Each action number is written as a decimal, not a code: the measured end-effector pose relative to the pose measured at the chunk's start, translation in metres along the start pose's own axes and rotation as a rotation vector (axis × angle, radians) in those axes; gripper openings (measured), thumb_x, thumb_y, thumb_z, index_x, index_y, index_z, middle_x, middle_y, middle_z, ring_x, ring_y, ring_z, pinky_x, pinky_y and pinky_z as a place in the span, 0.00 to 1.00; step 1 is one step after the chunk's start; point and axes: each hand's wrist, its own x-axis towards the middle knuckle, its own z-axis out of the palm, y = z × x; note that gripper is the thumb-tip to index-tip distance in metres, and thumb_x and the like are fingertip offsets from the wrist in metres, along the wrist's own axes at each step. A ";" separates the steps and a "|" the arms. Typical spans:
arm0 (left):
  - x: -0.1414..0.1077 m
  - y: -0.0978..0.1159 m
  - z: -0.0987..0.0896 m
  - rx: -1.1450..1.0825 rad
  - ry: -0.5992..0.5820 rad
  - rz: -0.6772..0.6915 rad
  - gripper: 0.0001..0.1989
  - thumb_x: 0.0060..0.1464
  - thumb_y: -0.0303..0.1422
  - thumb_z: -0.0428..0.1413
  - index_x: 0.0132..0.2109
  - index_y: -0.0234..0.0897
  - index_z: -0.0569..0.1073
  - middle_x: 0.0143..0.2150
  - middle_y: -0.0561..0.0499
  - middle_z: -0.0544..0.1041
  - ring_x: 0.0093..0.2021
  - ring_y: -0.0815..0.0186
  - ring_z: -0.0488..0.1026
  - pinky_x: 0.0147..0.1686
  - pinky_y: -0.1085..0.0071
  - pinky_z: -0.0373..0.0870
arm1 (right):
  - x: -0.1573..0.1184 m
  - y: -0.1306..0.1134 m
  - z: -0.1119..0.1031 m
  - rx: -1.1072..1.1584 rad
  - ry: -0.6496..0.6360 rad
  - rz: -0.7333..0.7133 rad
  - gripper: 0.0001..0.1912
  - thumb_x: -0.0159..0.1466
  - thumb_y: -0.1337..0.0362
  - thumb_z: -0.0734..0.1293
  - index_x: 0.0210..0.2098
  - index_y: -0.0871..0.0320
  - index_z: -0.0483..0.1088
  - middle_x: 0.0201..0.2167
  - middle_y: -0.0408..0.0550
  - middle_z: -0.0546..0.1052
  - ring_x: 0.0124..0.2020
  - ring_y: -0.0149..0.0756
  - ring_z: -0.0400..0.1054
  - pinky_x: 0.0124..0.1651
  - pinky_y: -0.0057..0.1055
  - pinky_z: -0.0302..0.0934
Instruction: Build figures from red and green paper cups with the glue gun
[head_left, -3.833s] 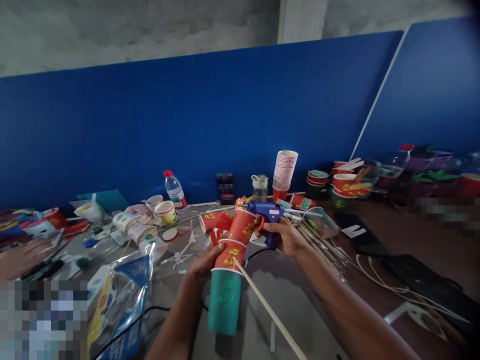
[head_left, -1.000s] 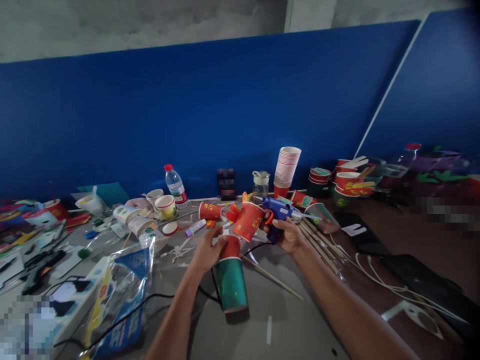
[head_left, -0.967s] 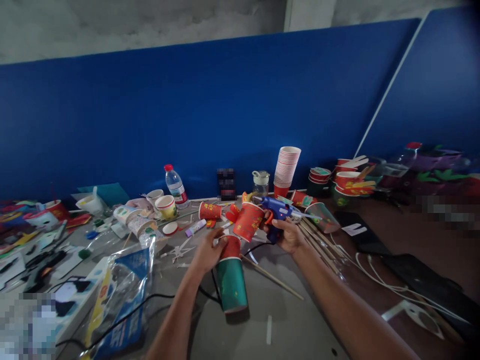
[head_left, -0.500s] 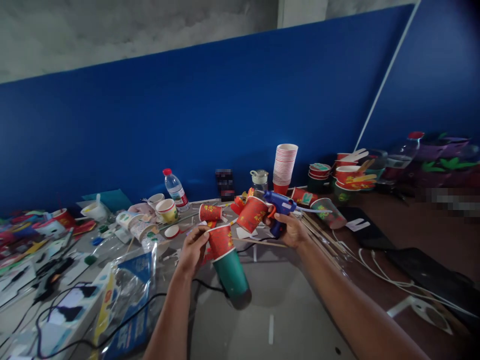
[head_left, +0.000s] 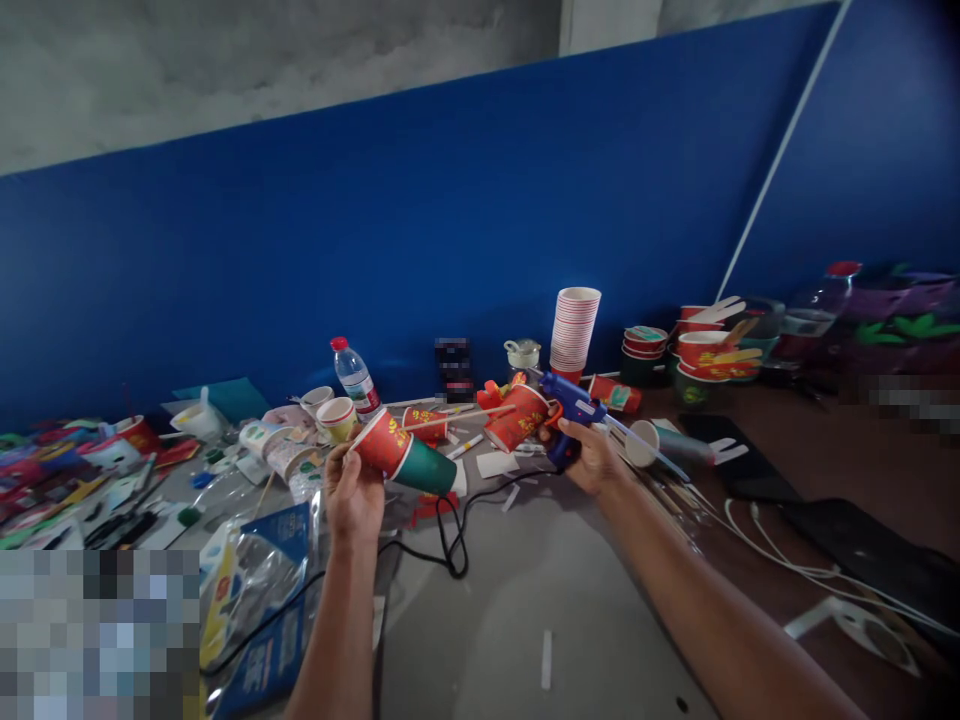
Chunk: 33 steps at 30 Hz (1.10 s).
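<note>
My left hand is closed on a red paper cup, tilted on its side, with a green cup joined to its narrow end. My right hand grips a blue glue gun by its handle. Just left of the gun's trigger is another red cup with yellow print; whether my right fingers touch it I cannot tell. A thin stick spans the space between the two red cups. The glue gun's black cable loops on the grey table below.
A tall stack of white cups stands behind the gun. A water bottle is at the back left. Blue plastic packaging lies left of my left arm. More cups, a black tablet-like slab and white cables are at right.
My left hand has moved left and turned the joined cups from nearly upright to nearly sideways. The stick now shows between the red cups. My right hand still holds the glue gun.
</note>
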 end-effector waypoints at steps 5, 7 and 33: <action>0.004 -0.009 -0.008 0.184 0.092 0.195 0.05 0.50 0.33 0.60 0.35 0.41 0.72 0.47 0.53 0.76 0.47 0.65 0.72 0.49 0.65 0.66 | 0.000 0.000 0.000 0.004 0.013 -0.025 0.16 0.45 0.67 0.75 0.34 0.53 0.71 0.24 0.38 0.75 0.22 0.30 0.68 0.27 0.27 0.63; 0.002 -0.012 -0.009 0.370 0.120 0.293 0.04 0.53 0.34 0.58 0.36 0.40 0.71 0.51 0.51 0.74 0.51 0.64 0.70 0.52 0.64 0.64 | 0.000 0.001 0.000 -0.004 0.014 -0.025 0.16 0.46 0.67 0.74 0.34 0.54 0.71 0.23 0.38 0.75 0.22 0.30 0.68 0.26 0.27 0.62; -0.015 -0.011 0.005 1.062 -0.074 0.677 0.10 0.58 0.33 0.51 0.43 0.36 0.74 0.47 0.41 0.74 0.52 0.57 0.68 0.55 0.57 0.63 | -0.002 -0.010 -0.003 -0.049 -0.081 0.019 0.13 0.43 0.63 0.73 0.29 0.55 0.70 0.19 0.37 0.70 0.17 0.25 0.59 0.23 0.27 0.54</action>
